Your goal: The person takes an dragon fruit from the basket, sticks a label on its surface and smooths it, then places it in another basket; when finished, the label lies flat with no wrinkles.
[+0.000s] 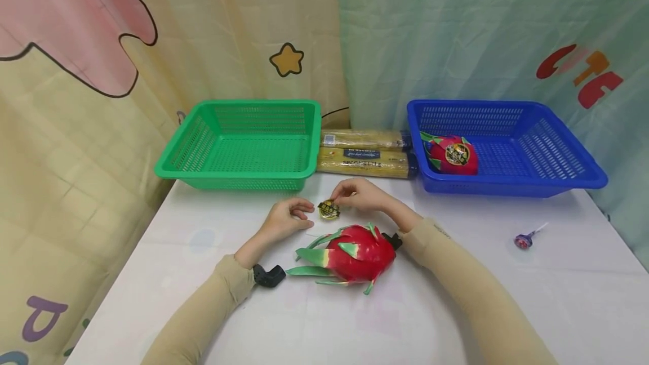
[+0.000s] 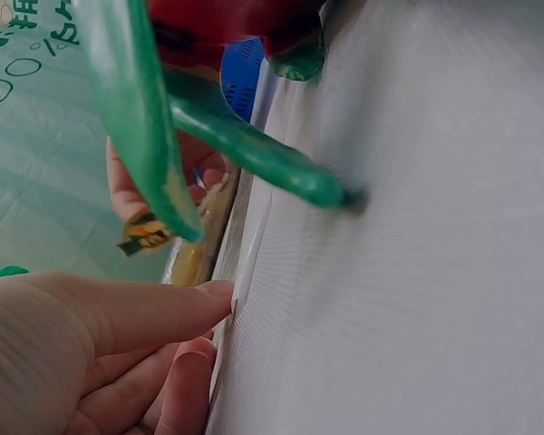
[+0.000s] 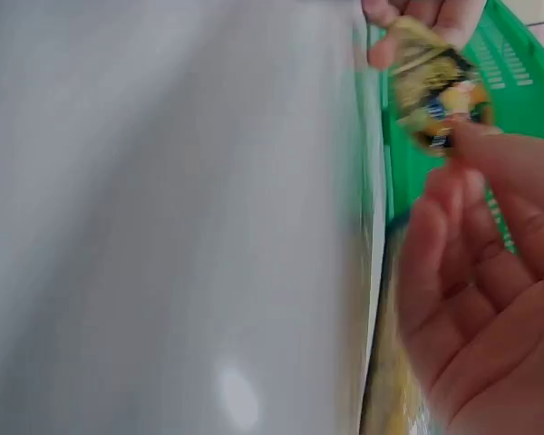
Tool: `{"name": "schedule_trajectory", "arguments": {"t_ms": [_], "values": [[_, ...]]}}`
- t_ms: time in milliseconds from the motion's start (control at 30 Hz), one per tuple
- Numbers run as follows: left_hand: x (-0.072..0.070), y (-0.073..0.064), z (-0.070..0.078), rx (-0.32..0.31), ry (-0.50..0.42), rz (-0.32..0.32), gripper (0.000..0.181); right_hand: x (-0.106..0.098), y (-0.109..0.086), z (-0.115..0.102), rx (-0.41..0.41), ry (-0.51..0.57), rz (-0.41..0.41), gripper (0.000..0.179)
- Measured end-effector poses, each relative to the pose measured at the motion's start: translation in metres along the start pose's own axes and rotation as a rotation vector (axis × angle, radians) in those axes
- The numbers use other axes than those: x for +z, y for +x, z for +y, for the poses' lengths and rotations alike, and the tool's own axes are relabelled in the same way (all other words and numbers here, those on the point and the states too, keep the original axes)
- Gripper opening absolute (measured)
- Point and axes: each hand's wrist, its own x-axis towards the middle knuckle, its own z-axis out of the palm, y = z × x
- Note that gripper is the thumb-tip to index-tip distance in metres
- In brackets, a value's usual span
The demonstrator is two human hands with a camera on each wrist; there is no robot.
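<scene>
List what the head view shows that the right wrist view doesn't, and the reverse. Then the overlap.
Head only: the blue basket, the smaller-looking dragon fruit inside it, the near dragon fruit and the lollipop.

Right wrist only: the palm side of the right hand.

Both: that hand pinching the gold-and-black label, some of the left hand, the green basket and white tabletop.

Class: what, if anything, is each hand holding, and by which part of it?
The right hand pinches the black-and-gold sticker by its edge, between thumb and fingers; the left hand appears to hold nothing.
</scene>
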Motion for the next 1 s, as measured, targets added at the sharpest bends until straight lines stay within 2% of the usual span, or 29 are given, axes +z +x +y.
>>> {"name": "schedule_trajectory", "arguments": {"t_ms": [133,200,300,367,400,500,600,633,700,767,833,933,1000], "values": [[-0.001,-0.001,-0.001,0.002,0.007,-0.016,0.035,-0.013,-0.018,-0.004,-0.015,0.065,0.079,0.012],[-0.005,-0.002,0.003,0.042,0.021,-0.002,0.031,-0.02,-0.03,-0.009,-0.001,0.119,0.108,0.011],[-0.014,-0.007,0.017,0.136,0.034,0.05,0.024,-0.03,-0.052,-0.019,0.047,0.201,0.145,0.013],[-0.018,-0.012,0.031,0.229,0.036,0.08,0.02,-0.035,-0.067,-0.025,0.068,0.247,0.147,0.015],[-0.019,-0.015,0.038,0.274,0.029,0.075,0.02,-0.037,-0.075,-0.027,0.068,0.262,0.141,0.016],[-0.016,-0.027,0.06,0.411,0.044,-0.004,0.02,-0.04,-0.095,-0.031,-0.002,0.323,0.094,0.016],[-0.006,-0.04,0.077,0.502,0.106,-0.109,0.03,-0.039,-0.11,-0.031,-0.144,0.406,0.009,0.007],[-0.002,-0.044,0.082,0.515,0.144,-0.132,0.034,-0.037,-0.114,-0.03,-0.186,0.433,-0.024,0.005],[0.007,-0.05,0.088,0.527,0.218,-0.168,0.045,-0.034,-0.12,-0.029,-0.254,0.475,-0.086,0.013],[0.016,-0.054,0.091,0.523,0.286,-0.199,0.051,-0.03,-0.124,-0.028,-0.268,0.487,-0.118,0.02],[0.024,-0.055,0.091,0.52,0.329,-0.212,0.05,-0.026,-0.127,-0.027,-0.245,0.483,-0.124,0.017],[0.033,-0.052,0.088,0.512,0.323,-0.217,0.042,-0.021,-0.128,-0.023,-0.198,0.455,-0.101,0.005],[0.035,-0.049,0.085,0.508,0.266,-0.217,0.036,-0.018,-0.128,-0.022,-0.185,0.453,-0.087,0.012]]}}
